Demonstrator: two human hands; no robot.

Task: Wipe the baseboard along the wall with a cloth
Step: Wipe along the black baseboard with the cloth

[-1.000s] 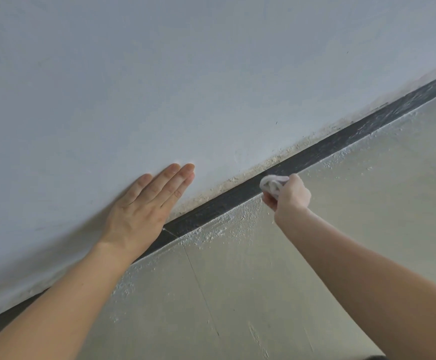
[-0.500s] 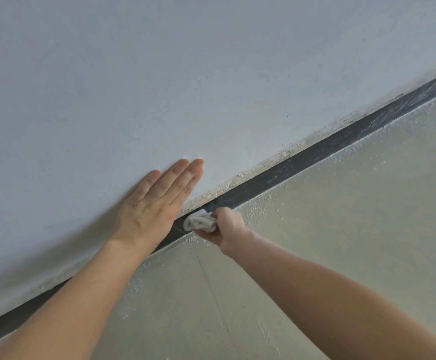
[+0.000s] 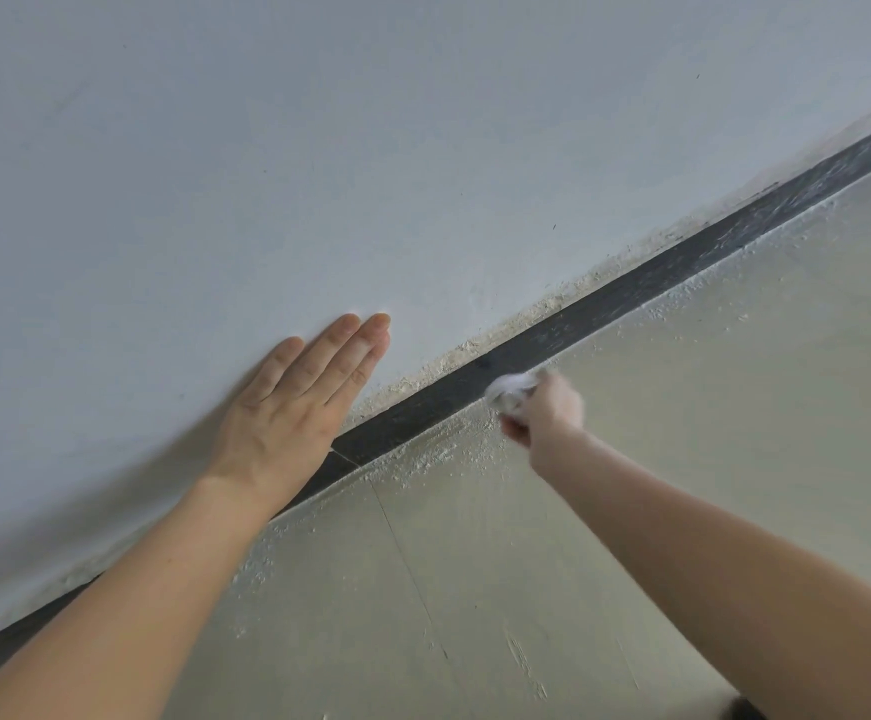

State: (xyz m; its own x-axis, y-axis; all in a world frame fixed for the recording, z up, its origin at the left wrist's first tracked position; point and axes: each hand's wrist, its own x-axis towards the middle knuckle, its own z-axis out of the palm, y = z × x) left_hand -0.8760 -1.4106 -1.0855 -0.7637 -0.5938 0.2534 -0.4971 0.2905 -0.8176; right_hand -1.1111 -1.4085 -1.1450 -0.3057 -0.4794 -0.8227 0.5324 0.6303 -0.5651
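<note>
**Cloth (image 3: pixel 511 389) against the dark baseboard (image 3: pixel 657 272), one palm flat on the wall (image 3: pixel 319 148)**

The baseboard ran as a dark strip from the lower left of the frame up to the upper right edge, between the pale wall above it and the greenish-grey floor (image 3: pixel 734 381) below.

The left hand (image 3: pixel 288 407) lay left of centre with its palm flat on the wall. Its fingers were straight and close together, pointing up and to the right, and its heel reached down over the top of the baseboard.

The right hand (image 3: pixel 547 413), just right of centre and blurred, gripped a small bunched white cloth with curled fingers. The cloth touched the baseboard at its lower edge, where the strip met the floor. The two hands were apart, with a stretch of bare baseboard between them.

A rough, crumbly line of plaster (image 3: pixel 475 350) edged the wall just above the baseboard. White specks (image 3: pixel 438 454) lay scattered on the floor along the strip's foot, thickest below the cloth. A thin seam (image 3: pixel 407 553) crossed the floor towards the bottom of the frame.
</note>
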